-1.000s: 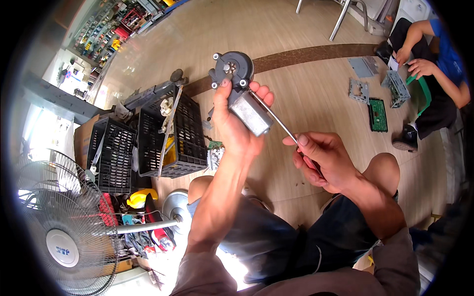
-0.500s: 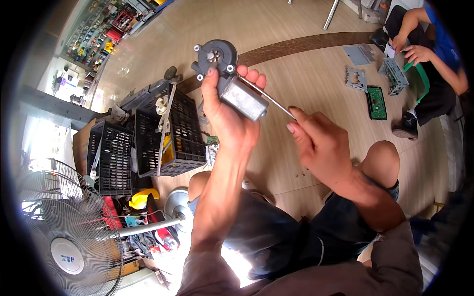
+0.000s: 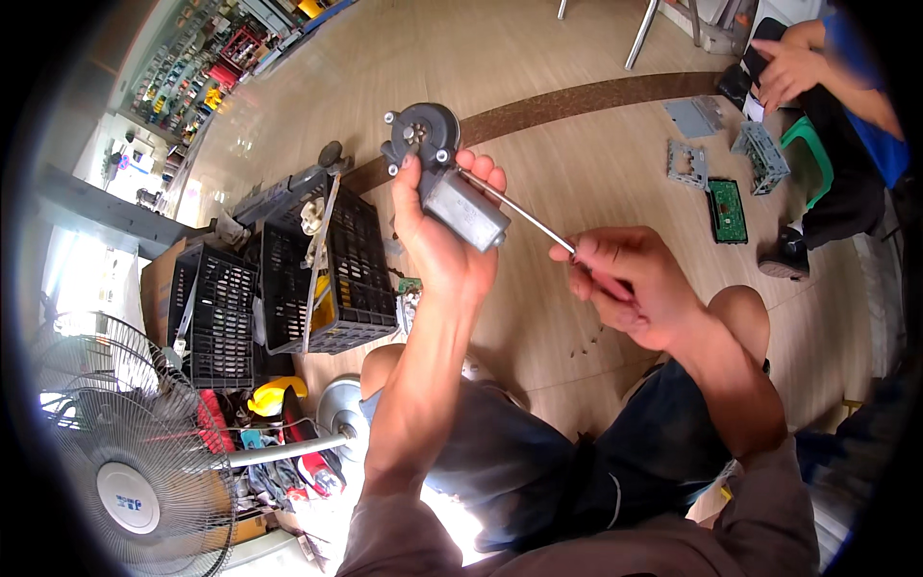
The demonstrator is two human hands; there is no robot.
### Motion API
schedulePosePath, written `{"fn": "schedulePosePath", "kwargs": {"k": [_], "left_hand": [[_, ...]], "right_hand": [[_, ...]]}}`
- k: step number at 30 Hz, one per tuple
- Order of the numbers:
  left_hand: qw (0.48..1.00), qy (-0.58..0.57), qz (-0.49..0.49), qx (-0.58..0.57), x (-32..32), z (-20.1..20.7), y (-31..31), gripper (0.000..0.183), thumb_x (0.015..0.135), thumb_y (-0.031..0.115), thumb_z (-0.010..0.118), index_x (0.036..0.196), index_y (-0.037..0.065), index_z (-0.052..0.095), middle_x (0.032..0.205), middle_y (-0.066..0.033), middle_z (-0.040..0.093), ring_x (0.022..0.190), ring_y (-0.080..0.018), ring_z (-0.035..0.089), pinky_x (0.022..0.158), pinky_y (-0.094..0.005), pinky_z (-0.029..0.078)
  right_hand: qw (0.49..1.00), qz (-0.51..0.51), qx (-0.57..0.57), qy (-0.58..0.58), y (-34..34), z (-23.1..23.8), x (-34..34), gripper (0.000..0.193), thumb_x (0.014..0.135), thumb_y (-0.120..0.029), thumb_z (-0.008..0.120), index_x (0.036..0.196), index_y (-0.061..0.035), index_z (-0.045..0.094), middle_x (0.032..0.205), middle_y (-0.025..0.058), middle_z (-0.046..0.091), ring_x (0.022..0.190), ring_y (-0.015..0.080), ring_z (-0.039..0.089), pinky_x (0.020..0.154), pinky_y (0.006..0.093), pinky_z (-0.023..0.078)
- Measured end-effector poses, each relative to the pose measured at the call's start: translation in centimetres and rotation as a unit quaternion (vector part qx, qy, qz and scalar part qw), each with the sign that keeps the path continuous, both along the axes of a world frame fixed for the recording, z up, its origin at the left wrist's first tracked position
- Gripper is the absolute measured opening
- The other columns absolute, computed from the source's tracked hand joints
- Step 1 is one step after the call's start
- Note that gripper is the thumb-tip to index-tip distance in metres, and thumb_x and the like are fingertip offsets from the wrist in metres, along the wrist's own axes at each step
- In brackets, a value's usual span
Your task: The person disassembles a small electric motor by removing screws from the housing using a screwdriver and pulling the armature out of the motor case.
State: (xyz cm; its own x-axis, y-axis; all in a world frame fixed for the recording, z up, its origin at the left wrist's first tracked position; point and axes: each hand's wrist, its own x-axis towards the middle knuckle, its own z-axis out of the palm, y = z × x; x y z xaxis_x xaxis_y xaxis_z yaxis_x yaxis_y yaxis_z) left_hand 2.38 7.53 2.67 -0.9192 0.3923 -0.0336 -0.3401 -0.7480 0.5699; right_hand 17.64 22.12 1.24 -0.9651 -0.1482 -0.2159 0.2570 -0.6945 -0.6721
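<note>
My left hand [image 3: 444, 231] grips a small geared motor [image 3: 467, 209], its silver body across the palm and its round black gear housing above the thumb. In my right hand [image 3: 639, 287] is a screwdriver [image 3: 527, 215] with a reddish handle, mostly wrapped by my fingers. Its long metal shaft slants up and left to the motor, meeting it where the silver body joins the black housing. My left fingers hide part of that joint, so I cannot tell exactly what the tip touches.
Black plastic crates [image 3: 332, 269] stand at the left, near a fan [image 3: 130, 495]. At the right, a green circuit board [image 3: 728, 211] and metal frames [image 3: 762, 157] lie on the floor beside another person's hand [image 3: 790, 72]. A few small bits lie on the floor below my right hand.
My right hand has turned, showing the reddish handle, and sits slightly lower. The motor and left hand have dropped a little in view. The other person's hands have moved up.
</note>
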Motion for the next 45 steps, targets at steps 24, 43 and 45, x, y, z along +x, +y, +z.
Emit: {"fn": "schedulePosePath", "kwargs": {"k": [24,43,45], "left_hand": [[1.000,0.026,0.009,0.006,1.0,-0.4,-0.2,0.038,0.098,0.042,0.056,0.104,0.005,0.062,0.091,-0.0056,0.066,0.085,-0.0164,0.062,0.081,-0.0305,0.052],[0.999,0.018,-0.010,0.044,0.9,-0.2,-1.3,0.033,0.097,0.035,0.061,0.106,0.002,0.061,0.094,-0.0084,0.066,0.086,-0.0174,0.064,0.083,-0.0300,0.055],[0.999,0.005,-0.017,0.044,0.7,-0.2,-1.6,0.034,0.097,0.034,0.061,0.107,0.002,0.060,0.095,-0.0089,0.066,0.085,-0.0174,0.064,0.083,-0.0299,0.055]], "right_hand": [[0.726,-0.325,0.551,0.253,-2.9,-2.4,-0.1,0.027,0.095,-0.022,0.063,0.112,-0.0007,0.065,0.079,0.0137,0.068,0.050,0.0200,0.060,0.042,0.0344,0.046],[0.981,-0.119,0.147,0.035,-1.6,-1.6,0.0,0.030,0.097,-0.023,0.064,0.117,0.0007,0.065,0.090,0.0083,0.069,0.063,0.0161,0.061,0.049,0.0260,0.044],[0.999,-0.049,-0.008,-0.009,-1.1,-1.3,-0.1,0.033,0.098,-0.024,0.063,0.117,0.0020,0.065,0.091,0.0065,0.068,0.064,0.0146,0.061,0.049,0.0237,0.044]]}}
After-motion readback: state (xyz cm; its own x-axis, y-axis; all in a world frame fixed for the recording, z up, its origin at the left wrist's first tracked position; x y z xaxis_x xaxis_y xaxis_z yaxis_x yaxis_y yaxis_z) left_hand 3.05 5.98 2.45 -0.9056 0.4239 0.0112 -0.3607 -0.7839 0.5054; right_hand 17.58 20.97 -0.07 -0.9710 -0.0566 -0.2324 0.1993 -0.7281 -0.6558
